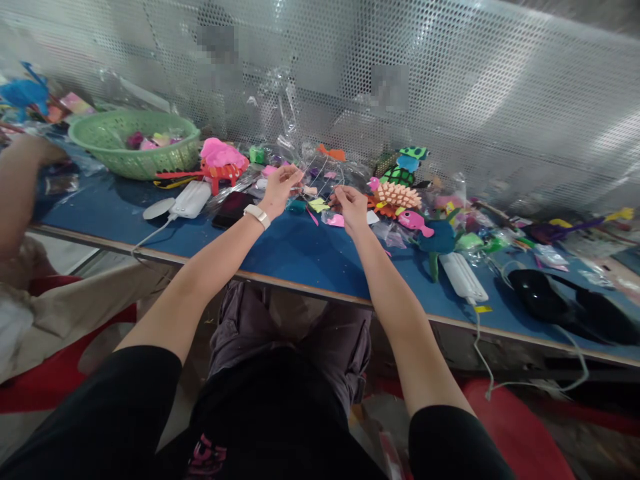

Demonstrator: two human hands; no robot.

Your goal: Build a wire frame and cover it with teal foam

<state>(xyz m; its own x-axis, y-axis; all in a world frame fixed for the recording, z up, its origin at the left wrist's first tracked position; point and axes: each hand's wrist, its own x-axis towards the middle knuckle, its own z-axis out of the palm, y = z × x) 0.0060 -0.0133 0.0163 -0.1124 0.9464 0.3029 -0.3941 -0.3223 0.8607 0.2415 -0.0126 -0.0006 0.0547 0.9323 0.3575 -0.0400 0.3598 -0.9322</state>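
Thread (320, 175) runs between left hand (280, 190) and right hand (351, 205), both pinching it above the table (300, 250)

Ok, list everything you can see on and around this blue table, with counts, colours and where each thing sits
Blue table top: one, spans the view.
Green plastic basket: one, far left, holds scraps.
Pink and red felt toy: one, right of the basket.
White power bank: one, left of centre, cabled.
Black phone: one, beside the left wrist.
Orange spiky felt toy: one, right of centre.
Pink felt fish: one, below it.
Second white power bank: one, near the right edge.
Co-worker's arm: one, far left.
White wristband: one, left wrist.
Left hand: pinching thin wire.
Right hand: pinching something small.
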